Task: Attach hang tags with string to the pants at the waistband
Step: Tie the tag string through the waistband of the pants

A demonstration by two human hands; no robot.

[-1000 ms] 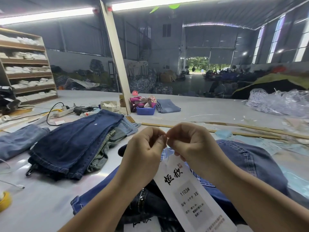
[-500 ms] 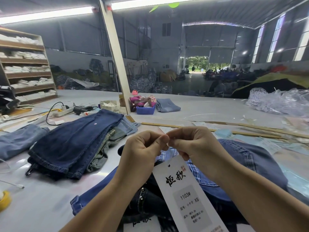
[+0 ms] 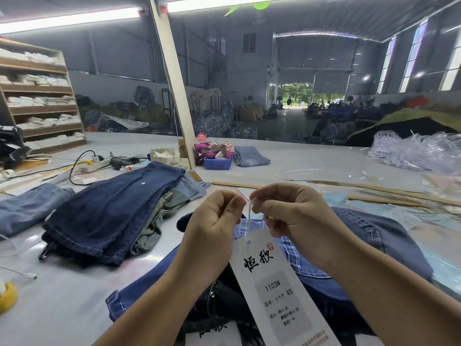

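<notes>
A long white hang tag (image 3: 274, 283) printed "1103# XS" hangs from a thin white string (image 3: 249, 213) over blue denim pants (image 3: 361, 245) lying in front of me. My left hand (image 3: 214, 228) has its fingers curled, thumb and forefinger pinching the string's upper end. My right hand (image 3: 291, 216) pinches the same string just to the right, fingers curled above the tag's top edge. The string runs down to the tag's hole. Darker jeans (image 3: 217, 298) lie under the tag between my forearms.
A stack of folded dark jeans (image 3: 112, 211) lies on the table (image 3: 62, 295) to the left. Behind it are a power strip (image 3: 94, 166), a blue bin (image 3: 217, 162) and folded light jeans (image 3: 252, 156). Plastic bags (image 3: 419, 153) sit at the right, wooden rulers (image 3: 374, 199) beyond my hands.
My hands have drawn slightly apart, baring a short length of string between them. The tag has dropped lower and now hangs free below my fingers.
</notes>
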